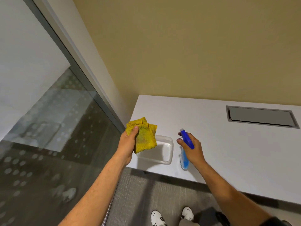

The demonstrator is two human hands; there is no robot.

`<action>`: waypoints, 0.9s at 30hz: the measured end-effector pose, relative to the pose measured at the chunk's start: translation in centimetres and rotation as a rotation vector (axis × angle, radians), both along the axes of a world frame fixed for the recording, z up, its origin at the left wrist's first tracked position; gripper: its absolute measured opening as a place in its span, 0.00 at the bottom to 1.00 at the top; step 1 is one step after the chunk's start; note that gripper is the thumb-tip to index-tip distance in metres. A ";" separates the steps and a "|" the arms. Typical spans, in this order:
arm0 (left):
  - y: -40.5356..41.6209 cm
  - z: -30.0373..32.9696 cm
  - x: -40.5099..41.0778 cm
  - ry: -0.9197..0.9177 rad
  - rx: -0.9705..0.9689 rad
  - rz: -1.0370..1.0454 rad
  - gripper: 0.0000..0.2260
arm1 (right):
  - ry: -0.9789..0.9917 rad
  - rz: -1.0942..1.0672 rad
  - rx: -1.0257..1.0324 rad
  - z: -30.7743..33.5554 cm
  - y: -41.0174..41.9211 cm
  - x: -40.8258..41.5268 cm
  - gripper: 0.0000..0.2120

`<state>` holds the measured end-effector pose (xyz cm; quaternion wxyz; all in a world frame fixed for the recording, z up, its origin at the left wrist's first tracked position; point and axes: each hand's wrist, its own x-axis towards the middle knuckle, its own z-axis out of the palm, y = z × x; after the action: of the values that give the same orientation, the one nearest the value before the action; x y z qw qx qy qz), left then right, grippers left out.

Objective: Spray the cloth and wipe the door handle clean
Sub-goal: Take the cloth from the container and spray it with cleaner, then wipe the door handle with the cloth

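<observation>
My left hand [127,144] grips a folded yellow cloth [144,136], held up over the left corner of a white table [228,152]. My right hand [192,147] holds a spray bottle [185,149] with a blue trigger head and blue liquid in a clear body; its nozzle points left toward the cloth. The two hands are a short gap apart. No door handle is in view.
A clear plastic tray [162,152] lies on the table just under the cloth. A grey recessed cable hatch [260,116] sits at the table's back right. A frosted glass wall with a metal frame [78,66] runs along the left. My white shoes [172,216] stand on grey carpet.
</observation>
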<state>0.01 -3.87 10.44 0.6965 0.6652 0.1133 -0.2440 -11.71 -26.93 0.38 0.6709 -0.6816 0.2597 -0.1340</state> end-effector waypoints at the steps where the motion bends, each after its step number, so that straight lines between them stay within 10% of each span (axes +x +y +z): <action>1: 0.1 -0.3 0.0 0.003 0.003 -0.007 0.07 | 0.012 0.001 -0.003 -0.6 0.1 0.0 0.27; 9: 2.0 -1.6 0.0 0.022 0.001 0.018 0.07 | 0.036 0.015 -0.078 -3.8 0.3 -0.9 0.17; 19: 4.1 1.9 -3.8 -0.062 -0.037 -0.001 0.06 | 0.262 0.378 -0.435 -0.1 -1.1 -5.2 0.60; 23: 5.8 4.8 -7.6 -0.137 -0.040 0.051 0.06 | 0.091 0.277 -0.418 7.5 3.0 -4.2 0.49; 27: 8.4 7.2 -12.6 -0.207 0.033 0.123 0.13 | 0.013 0.548 0.054 14.3 11.1 -3.5 0.35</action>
<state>-12.60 4.48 17.66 0.7071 0.6901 0.0853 -0.1289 -15.16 -15.87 14.71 0.6982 -0.7092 0.0734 0.0640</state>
